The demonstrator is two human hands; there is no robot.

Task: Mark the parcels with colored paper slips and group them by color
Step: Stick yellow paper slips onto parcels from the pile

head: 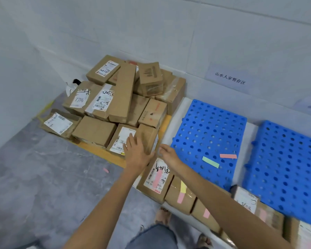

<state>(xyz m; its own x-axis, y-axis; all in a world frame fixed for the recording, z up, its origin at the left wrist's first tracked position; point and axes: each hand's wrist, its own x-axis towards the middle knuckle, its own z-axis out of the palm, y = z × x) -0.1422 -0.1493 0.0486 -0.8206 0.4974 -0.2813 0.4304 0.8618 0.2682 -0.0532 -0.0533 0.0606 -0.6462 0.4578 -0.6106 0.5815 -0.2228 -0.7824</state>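
So far only a few parcels [172,194] at lower right bear slips [157,177]; the left hand [136,153] and right hand [169,155], flat-fingered and empty, reach the unmarked pile [122,94].

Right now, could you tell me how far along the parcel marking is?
Done: the front row of parcels carries pink slips. In hand: the left hand and right hand reach a box at the front of the pile. Left: that pile looks unmarked; a green slip and a spare pink slip lie on the blue pallet.

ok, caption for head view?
Left hand and right hand reach for a parcel in the pile; pink-slipped parcels nearby.
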